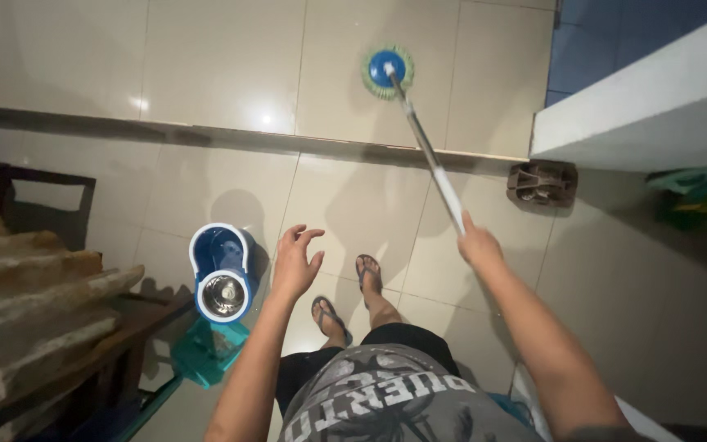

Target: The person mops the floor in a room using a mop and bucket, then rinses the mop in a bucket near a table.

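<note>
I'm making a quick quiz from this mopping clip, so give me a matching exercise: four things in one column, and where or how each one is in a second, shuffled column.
Things:
1. mop head
2. spin bucket
3. left hand
4. right hand

States:
A. closed around the mop handle
B. open, fingers spread, holding nothing
C. on the floor beside the wooden furniture
D. on the tiles beyond the floor step

Pairs: 1-D, 2-C, 3-B, 4-A

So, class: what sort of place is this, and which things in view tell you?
Probably a room or hallway in a home. A glossy tiled floor, a blue spin-mop bucket and a cushioned wooden seat suggest it. The right hand grips a mop handle.
</note>
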